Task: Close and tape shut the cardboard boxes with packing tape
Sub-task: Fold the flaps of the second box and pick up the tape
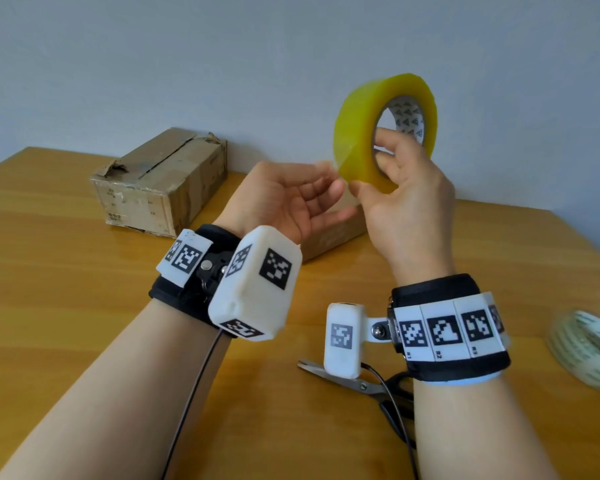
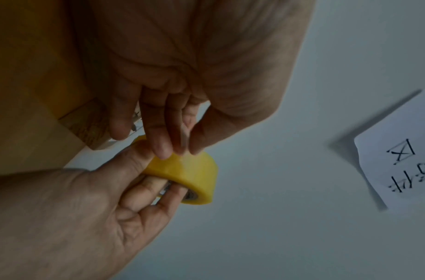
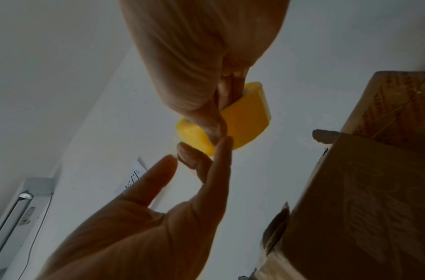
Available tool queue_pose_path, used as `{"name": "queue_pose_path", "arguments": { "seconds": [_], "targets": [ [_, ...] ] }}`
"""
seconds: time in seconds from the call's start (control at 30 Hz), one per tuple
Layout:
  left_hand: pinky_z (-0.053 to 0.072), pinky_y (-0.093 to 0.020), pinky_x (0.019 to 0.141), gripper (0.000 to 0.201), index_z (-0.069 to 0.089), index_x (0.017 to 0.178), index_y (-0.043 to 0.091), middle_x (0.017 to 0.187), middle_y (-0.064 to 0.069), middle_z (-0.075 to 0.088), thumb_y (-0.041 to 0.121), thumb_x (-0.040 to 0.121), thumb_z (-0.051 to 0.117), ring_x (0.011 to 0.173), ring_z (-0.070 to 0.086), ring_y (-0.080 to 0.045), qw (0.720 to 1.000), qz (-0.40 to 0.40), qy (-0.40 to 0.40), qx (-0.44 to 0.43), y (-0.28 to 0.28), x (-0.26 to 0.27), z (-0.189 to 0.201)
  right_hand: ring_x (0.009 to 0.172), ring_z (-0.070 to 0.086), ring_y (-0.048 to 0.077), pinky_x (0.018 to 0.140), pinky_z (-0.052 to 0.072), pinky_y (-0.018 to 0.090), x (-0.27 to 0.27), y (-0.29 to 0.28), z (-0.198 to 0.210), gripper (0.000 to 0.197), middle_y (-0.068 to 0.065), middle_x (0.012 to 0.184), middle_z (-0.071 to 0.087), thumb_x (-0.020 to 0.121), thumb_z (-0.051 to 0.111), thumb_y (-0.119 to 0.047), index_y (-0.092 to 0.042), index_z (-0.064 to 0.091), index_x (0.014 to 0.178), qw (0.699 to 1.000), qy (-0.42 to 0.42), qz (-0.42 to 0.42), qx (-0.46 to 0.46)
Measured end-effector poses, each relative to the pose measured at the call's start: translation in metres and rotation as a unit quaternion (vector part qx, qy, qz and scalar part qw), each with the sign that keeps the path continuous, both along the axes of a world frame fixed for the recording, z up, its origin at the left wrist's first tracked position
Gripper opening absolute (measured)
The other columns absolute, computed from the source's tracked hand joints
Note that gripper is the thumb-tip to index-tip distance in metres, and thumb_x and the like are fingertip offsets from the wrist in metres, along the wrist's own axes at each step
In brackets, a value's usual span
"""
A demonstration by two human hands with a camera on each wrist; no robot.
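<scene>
Head view, table [image 1: 84, 306]: carries everything within reach.
Boxes: two; one worn box [image 1: 160, 181] near the wall, flaps down, untaped; another [image 1: 329, 237] behind the hands.
Tape rolls: two; yellow roll [image 1: 361, 133] raised, right hand [image 1: 409, 209] gripping through its core.
Left hand [image 1: 291, 199]: loosely curled, fingertips apparently seeking the tape's end.
Scissors [image 1: 354, 382]: one pair, ready for cutting.

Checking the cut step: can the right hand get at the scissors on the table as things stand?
Probably not yet. The right hand grips the yellow tape roll, fingers through its core, raised above the table. The scissors lie closed on the table under that wrist, nothing covering them; the hand would have to free itself first.
</scene>
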State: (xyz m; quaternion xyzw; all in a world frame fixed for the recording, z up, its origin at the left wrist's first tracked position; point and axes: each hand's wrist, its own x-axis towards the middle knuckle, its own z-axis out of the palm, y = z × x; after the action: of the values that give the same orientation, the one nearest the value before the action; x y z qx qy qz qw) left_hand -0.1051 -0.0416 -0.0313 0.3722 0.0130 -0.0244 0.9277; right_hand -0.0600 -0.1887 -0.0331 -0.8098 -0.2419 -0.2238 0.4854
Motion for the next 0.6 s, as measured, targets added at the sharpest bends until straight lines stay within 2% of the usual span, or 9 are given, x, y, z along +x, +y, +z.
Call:
{"name": "queue_pose_path", "arguments": {
  "seconds": [0.07, 0.17, 0.3, 0.33, 0.4, 0.47, 0.5, 0.53, 0.6],
  "targets": [
    [0.052, -0.052, 0.096, 0.006, 0.063, 0.093, 0.005, 0.079, -0.004, 0.063, 0.007, 0.088, 0.06, 0.079, 0.065, -0.015, 1.0, 0.002, 0.002, 0.001, -0.003, 0.0, -0.001, 0.124, 0.061, 0.001, 0.102, 0.054, 0.032, 0.0, 0.003, -0.002, 0.052, -0.016, 0.123, 0.07, 0.088, 0.074, -0.008, -0.032, 0.062, 0.132, 1.0, 0.003, 0.008, -0.006],
    [0.052, -0.052, 0.096, 0.006, 0.064, 0.093, 0.004, 0.074, -0.005, 0.063, 0.005, 0.09, 0.059, 0.075, 0.065, -0.014, 0.999, 0.033, -0.002, -0.01, -0.003, 0.001, -0.003, 0.122, 0.062, 0.0, 0.101, 0.055, 0.033, 0.003, 0.006, -0.005, 0.056, -0.011, 0.125, 0.071, 0.087, 0.076, -0.01, -0.033, 0.06, 0.135, 0.999, 0.03, 0.03, -0.02],
    [0.049, -0.052, 0.098, 0.011, 0.064, 0.095, 0.001, 0.072, -0.006, 0.065, 0.002, 0.087, 0.057, 0.067, 0.063, -0.013, 0.997, 0.071, -0.032, 0.009, 0.005, 0.002, -0.005, 0.12, 0.064, 0.002, 0.105, 0.053, 0.037, 0.006, -0.002, -0.004, 0.055, -0.009, 0.123, 0.073, 0.087, 0.076, -0.022, -0.032, 0.059, 0.139, 0.986, 0.103, 0.125, -0.029],
    [0.047, -0.053, 0.099, 0.012, 0.064, 0.094, 0.001, 0.071, -0.006, 0.065, 0.001, 0.086, 0.055, 0.066, 0.063, -0.014, 0.996, 0.077, -0.041, 0.018, 0.006, 0.002, -0.006, 0.118, 0.066, 0.003, 0.105, 0.053, 0.039, 0.005, -0.004, -0.001, 0.049, -0.009, 0.121, 0.074, 0.088, 0.073, -0.026, -0.032, 0.061, 0.135, 0.983, 0.111, 0.143, -0.024],
    [0.043, -0.055, 0.105, 0.016, 0.065, 0.091, 0.001, 0.069, -0.007, 0.064, 0.0, 0.079, 0.055, 0.065, 0.062, -0.015, 0.994, 0.08, -0.061, 0.036, 0.009, 0.001, -0.006, 0.109, 0.07, 0.004, 0.101, 0.054, 0.04, 0.002, -0.007, 0.005, 0.03, -0.01, 0.109, 0.077, 0.09, 0.068, -0.026, -0.034, 0.066, 0.119, 0.985, 0.093, 0.146, 0.024],
    [0.045, -0.056, 0.103, 0.018, 0.067, 0.083, 0.002, 0.069, -0.008, 0.062, 0.002, 0.071, 0.054, 0.065, 0.06, -0.016, 0.993, 0.075, -0.078, 0.048, 0.012, -0.001, -0.005, 0.099, 0.071, 0.004, 0.095, 0.056, 0.038, 0.0, -0.01, 0.011, 0.022, -0.01, 0.099, 0.077, 0.088, 0.072, -0.024, -0.033, 0.062, 0.106, 0.992, 0.039, 0.078, 0.088],
    [0.047, -0.055, 0.1, 0.017, 0.068, 0.078, 0.003, 0.068, -0.008, 0.061, 0.003, 0.07, 0.052, 0.065, 0.059, -0.017, 0.992, 0.068, -0.085, 0.057, 0.014, -0.002, -0.005, 0.099, 0.069, 0.005, 0.093, 0.055, 0.035, -0.001, -0.013, 0.013, 0.03, -0.01, 0.101, 0.074, 0.086, 0.076, -0.024, -0.03, 0.056, 0.107, 0.995, 0.003, 0.028, 0.094],
    [0.049, -0.053, 0.097, 0.017, 0.068, 0.074, 0.004, 0.067, -0.008, 0.058, 0.003, 0.069, 0.051, 0.065, 0.057, -0.017, 0.992, 0.056, -0.091, 0.07, 0.016, -0.003, -0.005, 0.105, 0.064, 0.007, 0.094, 0.052, 0.034, 0.0, -0.016, 0.013, 0.042, -0.01, 0.111, 0.066, 0.083, 0.079, -0.024, -0.028, 0.05, 0.114, 0.996, -0.03, -0.016, 0.082],
    [0.053, -0.048, 0.087, 0.016, 0.064, 0.074, 0.003, 0.066, -0.01, 0.053, 0.001, 0.071, 0.048, 0.064, 0.054, -0.02, 0.989, 0.029, -0.099, 0.109, 0.018, -0.005, -0.005, 0.127, 0.048, 0.014, 0.106, 0.045, 0.038, 0.001, -0.023, 0.014, 0.07, -0.008, 0.133, 0.044, 0.078, 0.082, -0.02, -0.036, 0.04, 0.132, 0.998, -0.045, -0.039, 0.024]
  ]
}}
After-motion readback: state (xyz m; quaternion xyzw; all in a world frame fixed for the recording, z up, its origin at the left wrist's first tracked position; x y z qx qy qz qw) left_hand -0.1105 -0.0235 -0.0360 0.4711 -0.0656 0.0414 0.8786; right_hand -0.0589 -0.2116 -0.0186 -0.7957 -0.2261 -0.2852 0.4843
